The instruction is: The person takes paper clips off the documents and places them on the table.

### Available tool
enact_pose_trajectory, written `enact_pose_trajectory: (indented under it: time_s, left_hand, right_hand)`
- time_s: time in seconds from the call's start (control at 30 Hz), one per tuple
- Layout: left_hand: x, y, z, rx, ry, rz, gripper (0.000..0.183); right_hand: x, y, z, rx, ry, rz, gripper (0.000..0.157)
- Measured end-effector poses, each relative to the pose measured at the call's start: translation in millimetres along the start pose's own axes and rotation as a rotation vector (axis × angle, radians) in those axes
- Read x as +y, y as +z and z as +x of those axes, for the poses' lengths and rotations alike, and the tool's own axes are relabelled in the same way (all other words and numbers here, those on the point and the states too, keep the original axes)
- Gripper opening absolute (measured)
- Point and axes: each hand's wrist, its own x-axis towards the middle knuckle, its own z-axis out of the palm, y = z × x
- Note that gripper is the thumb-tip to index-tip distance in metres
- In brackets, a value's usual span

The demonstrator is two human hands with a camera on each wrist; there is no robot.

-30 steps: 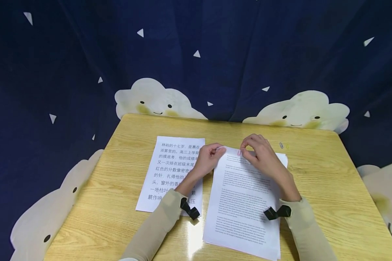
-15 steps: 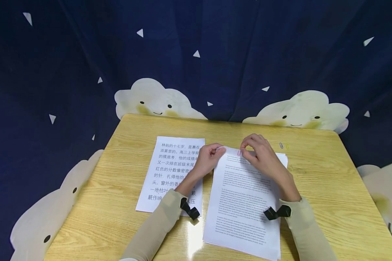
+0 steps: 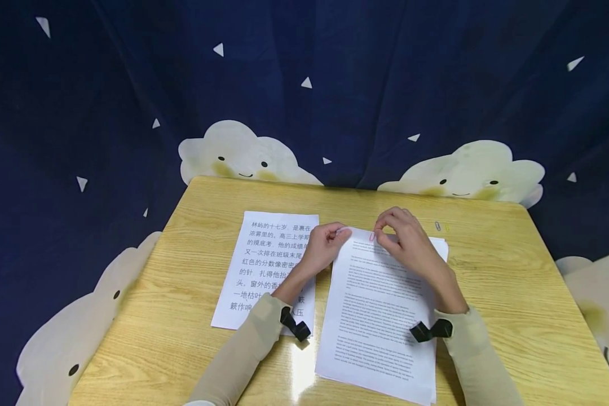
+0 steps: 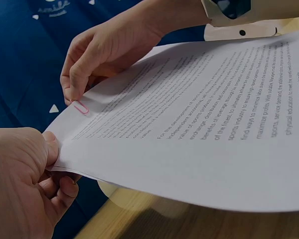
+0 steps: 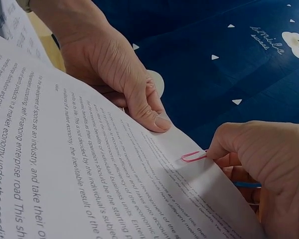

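My left hand [image 3: 327, 243] pinches the top left corner of the printed sheets [image 3: 370, 321], thumb on top and fingers curled underneath. In the left wrist view those sheets [image 4: 189, 124] are lifted and bent at that corner. At their top edge my right hand [image 3: 408, 242] pinches the outer end of a pink paper clip [image 5: 193, 157] between thumb and forefinger. The clip's looped end lies over the printed face. Part of the clip is hidden by the right fingertips.
Another sheet with large Chinese print [image 3: 264, 265] lies to the left, partly under the left forearm. A blue paper clip [image 3: 438, 226] and a yellow paper clip [image 3: 447, 226] lie on the wooden table [image 3: 512, 282] beyond the right hand. A dark blue curtain [image 3: 304, 101] hangs behind.
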Motion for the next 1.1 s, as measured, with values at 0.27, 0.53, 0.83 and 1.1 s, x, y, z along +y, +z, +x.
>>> enact_pose_trajectory:
  time_s: [0.27,0.53,0.83,1.1]
  left_hand:
    - [2.8,1.7,1.2,0.000,-0.008,0.007,0.018]
    - [-2.4,1.2,2.7,0.014,-0.013,0.031,0.016]
    - [1.8,-4.3,-1.1,0.045,-0.027,0.036,0.016]
    - [20.9,-6.8,-5.8,0.074,-0.022,0.001,0.015]
  right_hand:
    - [0.3,-0.4,-1.6,0.020,0.011,-0.001,0.011]
    - [-1.2,-10.4,-4.8,0.080,0.062,0.045,0.009]
    - [9.2,-28.5,-4.3,0.106,0.038,0.048,0.011]
    - [17.8,-39.4,-7.7,0.085,0.078,0.034,0.012]
